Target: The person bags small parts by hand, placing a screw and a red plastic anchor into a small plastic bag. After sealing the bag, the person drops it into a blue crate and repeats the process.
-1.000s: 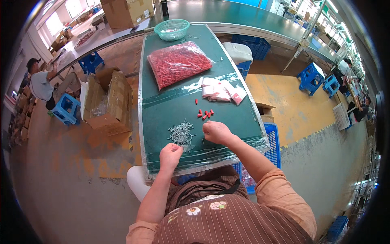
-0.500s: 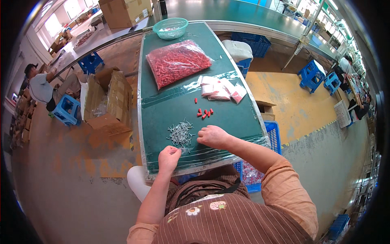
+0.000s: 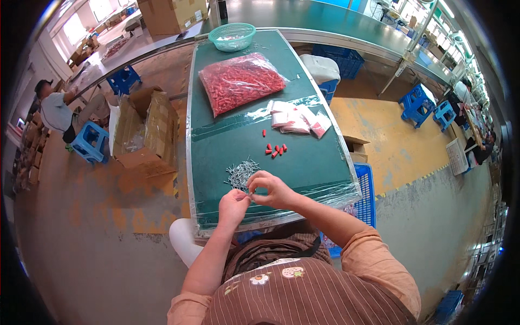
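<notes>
My left hand is closed in a pinch by the near edge of the green-topped table. Its fingertips hold something small that I cannot make out. My right hand meets it there, thumb and forefinger pinched against the left fingertips; what lies between them is hidden. Just beyond both hands lies a loose pile of small grey metal screws, partly covered by the right hand. Farther off, several small red plastic cylinders are scattered on the table top.
A clear bag full of red pieces lies mid-table, with small plastic packets to its right. A green mesh basket stands at the far end. Blue crates are at the right; an open carton and a seated person are left.
My right hand has moved left from beside the screw pile to meet my left hand. The left hand has shifted slightly right and away from me. The view has tilted a little.
</notes>
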{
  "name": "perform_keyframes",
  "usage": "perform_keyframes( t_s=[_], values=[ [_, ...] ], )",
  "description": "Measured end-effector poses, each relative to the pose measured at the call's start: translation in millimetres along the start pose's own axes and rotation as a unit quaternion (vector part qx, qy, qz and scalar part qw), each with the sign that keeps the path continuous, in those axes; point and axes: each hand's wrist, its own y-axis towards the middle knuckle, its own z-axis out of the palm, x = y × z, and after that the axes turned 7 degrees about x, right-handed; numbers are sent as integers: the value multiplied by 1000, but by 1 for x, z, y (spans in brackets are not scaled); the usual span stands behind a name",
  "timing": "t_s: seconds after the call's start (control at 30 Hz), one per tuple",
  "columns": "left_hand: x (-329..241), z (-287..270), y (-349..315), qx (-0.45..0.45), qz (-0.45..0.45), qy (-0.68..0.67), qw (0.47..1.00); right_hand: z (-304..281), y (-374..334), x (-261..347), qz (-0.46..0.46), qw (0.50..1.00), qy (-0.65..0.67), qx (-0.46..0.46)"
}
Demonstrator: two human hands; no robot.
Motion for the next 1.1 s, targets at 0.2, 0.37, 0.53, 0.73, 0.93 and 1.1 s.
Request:
perform_keyframes(
  t_s=[0.2, 0.37, 0.53, 0.73, 0.93, 1.1],
  values=[
    [3, 5, 0, 22, 39, -87, 995, -4, -8, -1, -4, 994, -110, 6],
    [0, -2, 4, -21, 28, -15, 999, -32, -2, -14, 10, 995, -98, -29],
    [-9, -3, 12, -12, 50, -2, 999, -86, 5, -42, 225, 921, -291, -130],
    [-3, -6, 17, -13, 62, 4, 998, -86, 23, -62, 261, 959, -95, -58],
    [9, -18, 16, 29, 33, 44, 998, -66, 27, -98, 316, 887, -322, -97],
    [15, -15, 31, 67, 27, 49, 996, -66, 19, -101, 308, 868, -381, -78]
  ],
)
